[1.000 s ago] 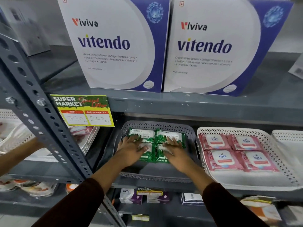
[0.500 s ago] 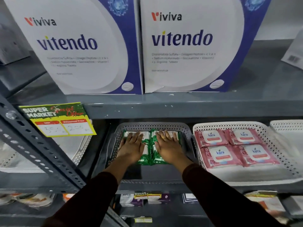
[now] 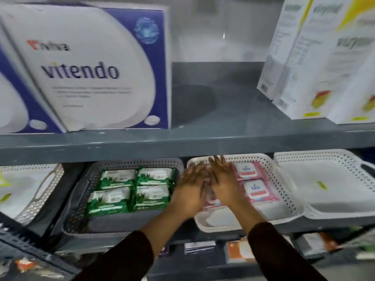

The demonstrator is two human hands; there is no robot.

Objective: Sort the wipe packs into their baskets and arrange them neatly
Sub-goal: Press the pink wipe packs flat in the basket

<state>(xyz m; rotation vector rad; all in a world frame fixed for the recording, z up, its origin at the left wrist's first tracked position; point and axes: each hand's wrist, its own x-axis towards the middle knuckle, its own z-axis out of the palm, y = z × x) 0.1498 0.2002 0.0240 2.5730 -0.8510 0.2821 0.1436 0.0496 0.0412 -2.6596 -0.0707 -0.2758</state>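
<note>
Pink wipe packs [image 3: 256,190] long axes left-right in white basket [image 3: 284,179], left hand [image 3: 189,193], right hand [image 3: 225,183] spread flat on them

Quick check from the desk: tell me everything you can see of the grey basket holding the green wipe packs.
The grey basket is a shallow rectangular tray, seemingly plastic, with perforated walls and a solid floor. It sits on the middle shelf, left of the white basket. Four green wipe packs lie flat inside in a two-by-two block toward the back, leaving the front floor bare. Neither hand is inside it.
</note>
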